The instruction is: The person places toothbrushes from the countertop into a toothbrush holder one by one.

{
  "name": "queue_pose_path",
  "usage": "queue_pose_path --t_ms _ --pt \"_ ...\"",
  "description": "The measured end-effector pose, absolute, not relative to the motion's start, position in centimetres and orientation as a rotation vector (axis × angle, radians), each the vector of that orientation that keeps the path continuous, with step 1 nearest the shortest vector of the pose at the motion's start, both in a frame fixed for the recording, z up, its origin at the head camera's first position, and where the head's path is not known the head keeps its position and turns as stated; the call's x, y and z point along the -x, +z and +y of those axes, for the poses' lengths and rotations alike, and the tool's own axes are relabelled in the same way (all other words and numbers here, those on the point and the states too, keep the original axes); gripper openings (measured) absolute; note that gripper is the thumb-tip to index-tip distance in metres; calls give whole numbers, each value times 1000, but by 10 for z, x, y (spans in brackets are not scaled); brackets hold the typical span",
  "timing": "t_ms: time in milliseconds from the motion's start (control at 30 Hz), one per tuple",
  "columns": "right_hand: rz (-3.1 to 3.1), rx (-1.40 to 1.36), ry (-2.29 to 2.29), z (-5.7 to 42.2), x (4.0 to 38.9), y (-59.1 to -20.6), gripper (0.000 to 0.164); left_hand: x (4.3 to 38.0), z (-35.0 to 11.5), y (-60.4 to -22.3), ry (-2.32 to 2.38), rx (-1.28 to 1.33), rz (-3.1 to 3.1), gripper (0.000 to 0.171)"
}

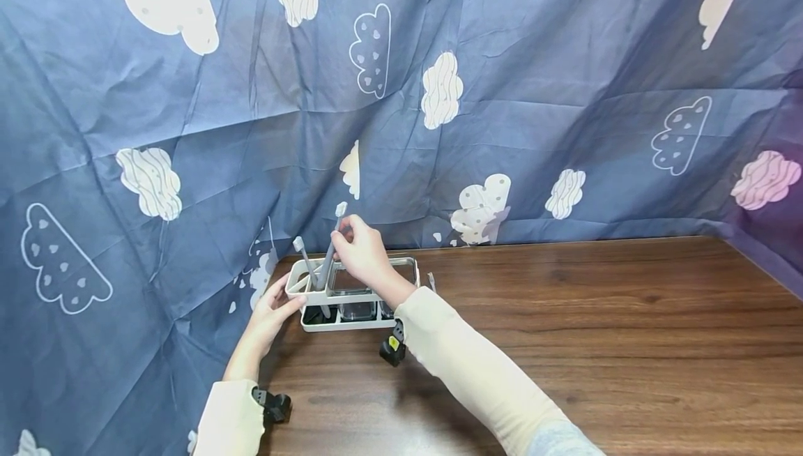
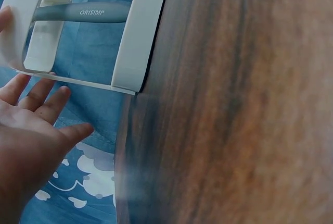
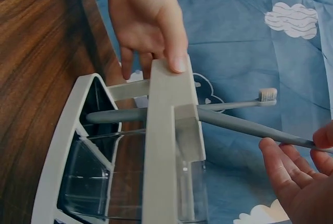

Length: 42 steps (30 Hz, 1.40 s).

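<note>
A white two-tier toothbrush holder (image 1: pixel 360 298) stands on the table near the curtain. My left hand (image 1: pixel 266 320) grips the upper tier's left end, thumb on the front rim and other fingers behind. With fingertips and thumb, my right hand (image 1: pixel 364 250) pinches a grey toothbrush (image 3: pixel 239 125) near its head. This toothbrush leans out of the upper tier's left opening. Another grey toothbrush (image 1: pixel 305 257) stands tilted in the same opening, its bristle head up. A grey handle marked ORISIMP (image 2: pixel 93 12) spans the gap between the tiers in the left wrist view.
Clear cups (image 1: pixel 357 311) sit in the holder's lower tier. A small thin item (image 1: pixel 431 280) shows at the holder's right end, its kind unclear. The brown wooden table (image 1: pixel 596 344) extends right. A blue cloud-patterned curtain (image 1: pixel 521 128) hangs behind and to the left.
</note>
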State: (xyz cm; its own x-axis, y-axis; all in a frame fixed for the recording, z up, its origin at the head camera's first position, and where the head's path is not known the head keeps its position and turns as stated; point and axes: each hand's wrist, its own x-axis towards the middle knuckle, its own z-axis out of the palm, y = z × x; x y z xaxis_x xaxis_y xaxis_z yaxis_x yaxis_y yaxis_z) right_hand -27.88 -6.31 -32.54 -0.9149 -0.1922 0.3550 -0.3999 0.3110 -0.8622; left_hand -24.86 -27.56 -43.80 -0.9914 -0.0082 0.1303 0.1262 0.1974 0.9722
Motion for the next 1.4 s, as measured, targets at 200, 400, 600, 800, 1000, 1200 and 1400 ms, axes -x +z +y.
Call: queue_pose_path --t_ms 200,400,600,800,1000,1200,1400 --pt "-2432 -561 1549 -67 279 -330 16 248 -275 -435 -1918 107 -2341 63" --pt "-2485 -598 1367 -74 280 -337 16 247 -275 -433 -1909 103 -2342 63" --pt "-2539 -656 1306 -78 280 -341 14 248 -274 -433 -1910 120 -2344 62" --pt "-2593 -676 1254 -80 280 -346 11 248 -274 -435 -1914 108 -2328 62" --pt "-2620 -711 1200 -81 280 -352 7 247 -274 -436 -1927 102 -2333 62" --pt "-2629 -721 1152 -83 281 -357 7 248 -274 -438 -1958 107 -2319 63" --pt "-2636 -718 1164 -83 282 -359 8 249 -275 -440 -1966 107 -2327 65"
